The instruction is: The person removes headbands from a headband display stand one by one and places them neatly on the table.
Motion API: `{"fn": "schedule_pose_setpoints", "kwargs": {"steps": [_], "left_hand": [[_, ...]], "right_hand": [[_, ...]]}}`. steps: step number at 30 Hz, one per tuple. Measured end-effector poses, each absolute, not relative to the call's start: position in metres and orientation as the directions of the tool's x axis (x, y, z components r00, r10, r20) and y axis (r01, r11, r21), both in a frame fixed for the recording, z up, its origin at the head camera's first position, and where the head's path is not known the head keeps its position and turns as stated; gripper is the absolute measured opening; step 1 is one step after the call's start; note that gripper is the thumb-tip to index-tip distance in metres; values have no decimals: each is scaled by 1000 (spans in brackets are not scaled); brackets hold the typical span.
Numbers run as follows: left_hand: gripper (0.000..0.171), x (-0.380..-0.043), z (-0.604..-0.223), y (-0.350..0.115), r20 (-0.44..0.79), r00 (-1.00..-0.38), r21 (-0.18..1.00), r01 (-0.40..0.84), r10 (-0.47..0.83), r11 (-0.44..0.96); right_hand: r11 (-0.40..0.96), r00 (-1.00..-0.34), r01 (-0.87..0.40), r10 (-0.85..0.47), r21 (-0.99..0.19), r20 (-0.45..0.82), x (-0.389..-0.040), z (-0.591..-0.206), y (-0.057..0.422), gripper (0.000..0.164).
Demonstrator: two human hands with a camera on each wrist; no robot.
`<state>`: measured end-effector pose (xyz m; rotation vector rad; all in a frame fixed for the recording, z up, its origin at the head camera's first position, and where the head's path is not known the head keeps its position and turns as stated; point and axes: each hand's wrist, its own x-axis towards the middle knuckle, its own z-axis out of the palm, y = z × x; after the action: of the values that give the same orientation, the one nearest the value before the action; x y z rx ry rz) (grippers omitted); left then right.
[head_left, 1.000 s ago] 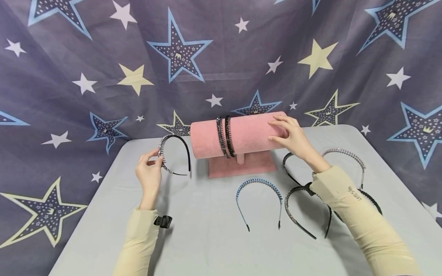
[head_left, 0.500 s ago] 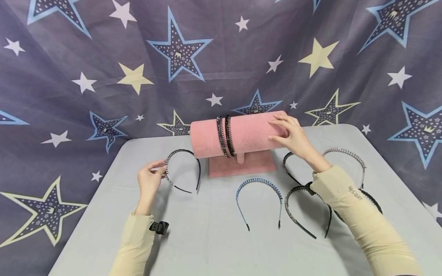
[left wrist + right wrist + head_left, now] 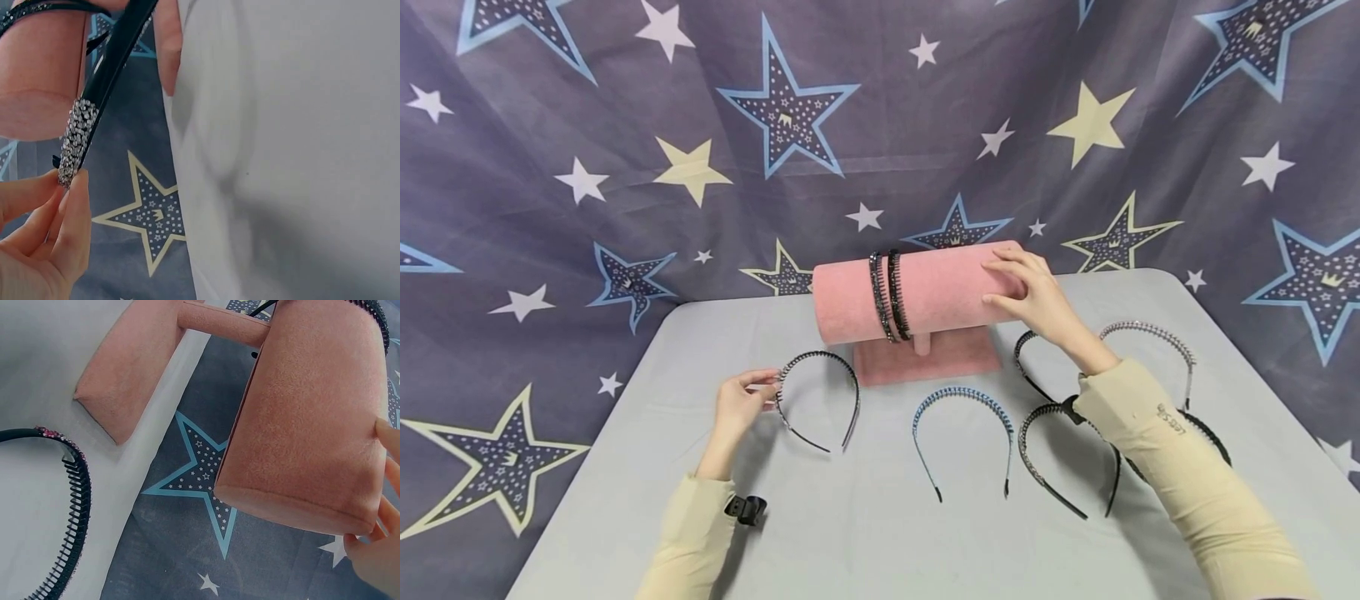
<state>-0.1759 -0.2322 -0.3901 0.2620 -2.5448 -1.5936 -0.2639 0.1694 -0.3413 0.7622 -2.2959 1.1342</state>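
My left hand (image 3: 737,410) pinches a black toothed headband (image 3: 820,353) by its left side, left of the pink stand. In the left wrist view, the fingertips and thumb meet on a band of clear rhinestones (image 3: 79,128) on that headband. The right hand (image 3: 1041,300) holds the right end of the pink velvet roll (image 3: 947,287), fingers over the top and thumb low at the end. Around the roll's left half sit two black beaded headbands (image 3: 880,292), side by side. The roll stands on a post over a flat pink base (image 3: 880,367).
A blue headband (image 3: 962,393) lies in front of the stand. Several more headbands, among them a silver-and-black one (image 3: 1030,467) and a pink-toned one (image 3: 1142,327), lie at the right, partly under the right forearm. A star-patterned curtain (image 3: 880,125) hangs behind the grey-white table (image 3: 820,533).
My left hand has moved the pinched headband down and to the right, away from the roll's left end and toward the front of the table. The right hand stays put on the roll.
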Motion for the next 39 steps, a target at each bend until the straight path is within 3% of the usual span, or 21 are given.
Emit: {"fn": "schedule_pose_setpoints", "kwargs": {"steps": [18,39], "left_hand": [[27,-170,-410,-215,-66,-996,906,-84,-57,414],[24,-169,-425,-201,-182,-983,892,-156,21,425]], "right_hand": [[507,-739,-655,-274,-560,616,-264,-341,169,46],[503,-738,-656,-274,-563,617,-264,-341,169,45]]}}
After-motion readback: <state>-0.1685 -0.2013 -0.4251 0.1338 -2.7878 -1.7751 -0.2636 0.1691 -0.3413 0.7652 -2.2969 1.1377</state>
